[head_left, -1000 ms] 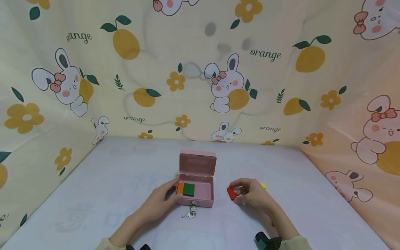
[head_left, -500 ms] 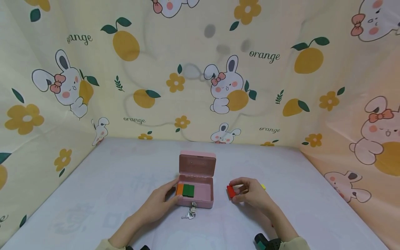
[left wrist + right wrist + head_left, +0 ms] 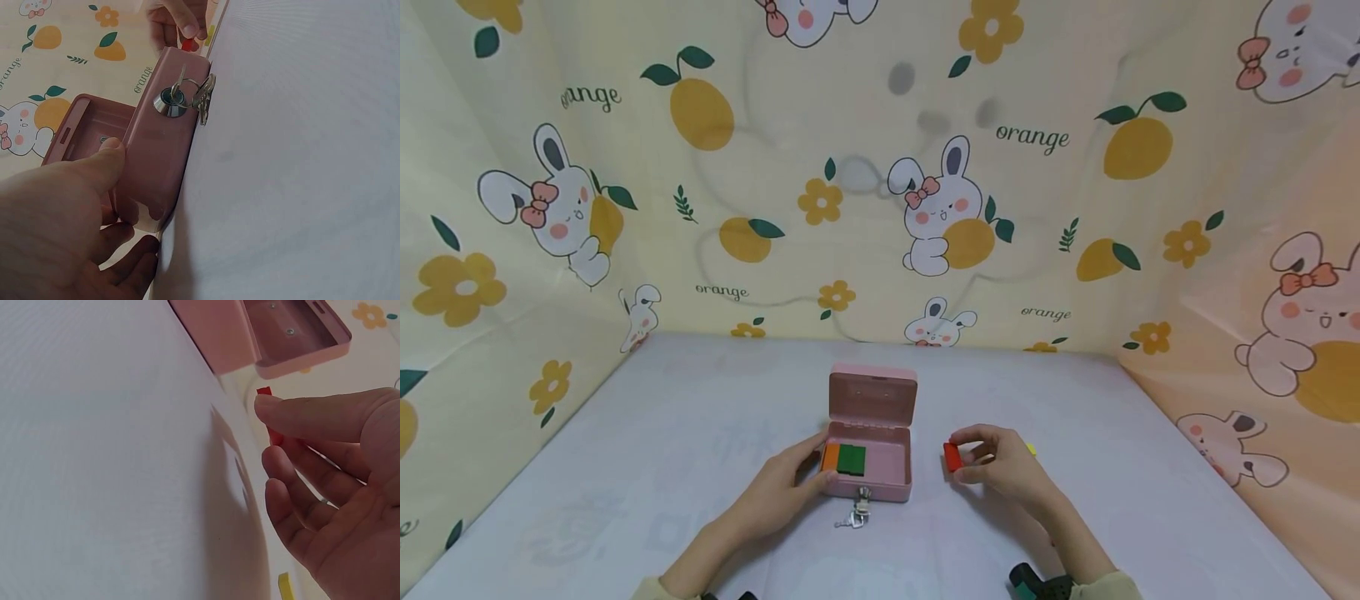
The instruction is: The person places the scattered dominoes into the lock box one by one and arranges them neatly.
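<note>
A pink metal lockbox (image 3: 872,398) stands on the table with its lid raised. Along its left end lie an orange block (image 3: 830,457) and green blocks (image 3: 852,459). My left hand (image 3: 786,482) grips the box's left side, its thumb over the front corner; the left wrist view shows the fingers low against the end wall. Keys (image 3: 203,100) hang from the front lock (image 3: 170,103). To the right of the box, my right hand (image 3: 1003,462) pinches a red block (image 3: 952,457) between thumb and fingers; in the right wrist view the thumb covers part of it.
Behind my right hand a yellow piece (image 3: 285,586) lies on the white table (image 3: 715,400), mostly hidden in the head view. A patterned cloth (image 3: 850,108) with rabbits and oranges encloses the back and sides.
The red block in my right hand has turned slightly, from slanted to more upright. My left hand keeps its hold on the box.
</note>
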The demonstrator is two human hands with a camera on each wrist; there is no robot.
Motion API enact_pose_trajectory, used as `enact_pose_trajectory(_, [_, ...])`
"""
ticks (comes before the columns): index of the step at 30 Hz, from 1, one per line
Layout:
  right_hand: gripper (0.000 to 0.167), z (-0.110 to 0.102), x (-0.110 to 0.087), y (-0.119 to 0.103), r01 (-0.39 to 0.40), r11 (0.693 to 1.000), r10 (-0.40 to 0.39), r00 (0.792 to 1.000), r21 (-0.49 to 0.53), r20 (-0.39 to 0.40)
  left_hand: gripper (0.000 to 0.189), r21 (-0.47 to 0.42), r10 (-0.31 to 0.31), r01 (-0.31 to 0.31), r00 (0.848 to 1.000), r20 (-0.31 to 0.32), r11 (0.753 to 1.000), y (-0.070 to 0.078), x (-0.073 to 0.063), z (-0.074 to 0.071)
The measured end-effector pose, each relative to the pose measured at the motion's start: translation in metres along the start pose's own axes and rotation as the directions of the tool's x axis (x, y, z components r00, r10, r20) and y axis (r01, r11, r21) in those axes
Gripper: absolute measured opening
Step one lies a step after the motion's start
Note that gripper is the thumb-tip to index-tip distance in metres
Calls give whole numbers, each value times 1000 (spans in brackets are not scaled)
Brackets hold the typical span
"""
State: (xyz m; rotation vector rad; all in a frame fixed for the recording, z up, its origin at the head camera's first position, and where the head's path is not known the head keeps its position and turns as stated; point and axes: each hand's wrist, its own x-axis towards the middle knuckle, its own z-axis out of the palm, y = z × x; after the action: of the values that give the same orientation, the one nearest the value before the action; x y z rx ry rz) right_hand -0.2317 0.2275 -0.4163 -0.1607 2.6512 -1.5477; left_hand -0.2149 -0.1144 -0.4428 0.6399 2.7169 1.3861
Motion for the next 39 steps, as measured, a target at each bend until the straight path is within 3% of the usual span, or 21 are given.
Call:
enact_pose_trajectory(7, [43, 3, -1, -2, -20, 1000, 20, 999, -6, -29, 68, 6, 0, 0, 1000, -8, 1000, 0, -2, 1])
enact_pose_trajectory(18, [44, 4, -4, -4, 40, 999, -40, 999, 10, -11, 67, 25, -7, 8, 1000, -19, 1000, 0, -2, 3])
enact_pose_trajectory(39, [44, 18, -6, -16, 73, 997, -68, 986, 23, -149, 67, 23, -5, 5, 1000, -14, 1000, -1, 0, 3])
